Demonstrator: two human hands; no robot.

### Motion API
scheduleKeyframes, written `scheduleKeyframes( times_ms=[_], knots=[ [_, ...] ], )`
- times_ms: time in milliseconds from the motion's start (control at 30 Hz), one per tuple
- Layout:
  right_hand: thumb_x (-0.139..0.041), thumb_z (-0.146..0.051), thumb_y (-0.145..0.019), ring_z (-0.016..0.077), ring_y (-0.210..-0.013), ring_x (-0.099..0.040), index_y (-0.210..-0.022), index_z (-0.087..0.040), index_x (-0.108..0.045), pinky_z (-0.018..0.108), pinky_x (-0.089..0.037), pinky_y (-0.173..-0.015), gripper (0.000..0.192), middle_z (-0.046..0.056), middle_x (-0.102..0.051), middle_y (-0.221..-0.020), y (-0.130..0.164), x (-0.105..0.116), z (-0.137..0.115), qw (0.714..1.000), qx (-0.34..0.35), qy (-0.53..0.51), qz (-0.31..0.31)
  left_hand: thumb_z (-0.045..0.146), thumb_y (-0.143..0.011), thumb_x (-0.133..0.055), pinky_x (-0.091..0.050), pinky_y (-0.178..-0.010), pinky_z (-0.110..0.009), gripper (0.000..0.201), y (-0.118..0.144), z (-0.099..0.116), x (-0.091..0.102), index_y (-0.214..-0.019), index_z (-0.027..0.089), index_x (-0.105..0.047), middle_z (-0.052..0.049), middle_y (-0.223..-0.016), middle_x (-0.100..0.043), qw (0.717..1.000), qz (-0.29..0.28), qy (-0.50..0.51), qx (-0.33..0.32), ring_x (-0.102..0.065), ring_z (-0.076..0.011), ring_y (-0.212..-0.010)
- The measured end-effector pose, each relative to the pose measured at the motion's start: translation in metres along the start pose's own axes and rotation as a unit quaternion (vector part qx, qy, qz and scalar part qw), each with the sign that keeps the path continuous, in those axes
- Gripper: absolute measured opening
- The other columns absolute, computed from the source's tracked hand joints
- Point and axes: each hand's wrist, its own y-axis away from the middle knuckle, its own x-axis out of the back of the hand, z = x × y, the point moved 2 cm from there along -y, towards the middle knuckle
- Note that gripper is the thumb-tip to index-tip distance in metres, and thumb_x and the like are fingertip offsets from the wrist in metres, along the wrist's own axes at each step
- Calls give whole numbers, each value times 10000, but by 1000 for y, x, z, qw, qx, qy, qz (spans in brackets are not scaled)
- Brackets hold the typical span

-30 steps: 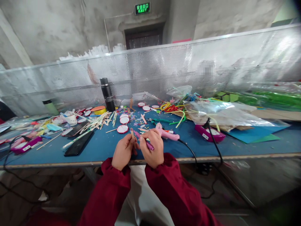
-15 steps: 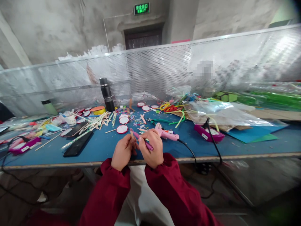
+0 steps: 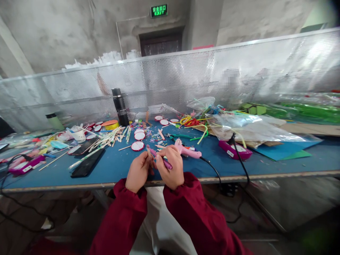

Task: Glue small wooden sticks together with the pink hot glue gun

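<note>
— What's different from a second ago?

— Very little. Your view has swung slightly to the right, so everything on the bench has slid a touch toward the left of the frame: the black flask (image 3: pixel 120 107) and the dark phone (image 3: pixel 85 163) both sit a bit further left than before.

— And your hands?

— Your right hand (image 3: pixel 171 167) has crept a little toward the left hand (image 3: pixel 138 171) at lower centre. The purple pen (image 3: pixel 161 159) in it has gone with it, its tip now slightly further left and higher.
</note>
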Motion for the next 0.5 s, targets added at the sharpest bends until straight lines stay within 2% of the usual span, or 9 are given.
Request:
scheduleKeyframes(
  times_ms=[500],
  knots=[
    [-561, -133, -932, 184, -707, -603, -793, -239, -559, 405, -471, -808, 175, -3, -646, -729, 0, 0, 1, 1000, 4, -7, 4, 502, -1037, -487, -419, -534, -233, 355, 0, -1, 1, -883, 196, -582, 41, -636, -606, 1000, -3, -14, -4, -568, -123, -524]
  ],
)
